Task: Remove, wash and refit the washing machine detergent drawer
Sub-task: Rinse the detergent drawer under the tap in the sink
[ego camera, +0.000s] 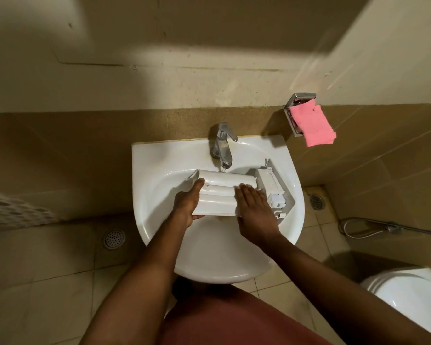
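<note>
Head view: drawer [219, 192] lies across back half of sink [144, 170], just under tap [223, 143], front panel toward right rim. Left hand [186, 207] grips drawer's left end, thumb on top, fingers curled under near edge. Right hand [255, 210] lies flat on drawer, fingers straight, grasping nothing. Likely risks: wet plastic slips from one-handed grip, knocks tap; hard palm pressure snaps clips at right end

Dim, warm yellowish light; a brighter band falls across the upper wall [184, 78], with broad soft shadow above it and at the left; the white sink [159, 220] is the brightest surface; faint sheen on the tap [222, 143]; wide-angle distortion bends the edges; the upper right corner is smeared with blur.
</note>
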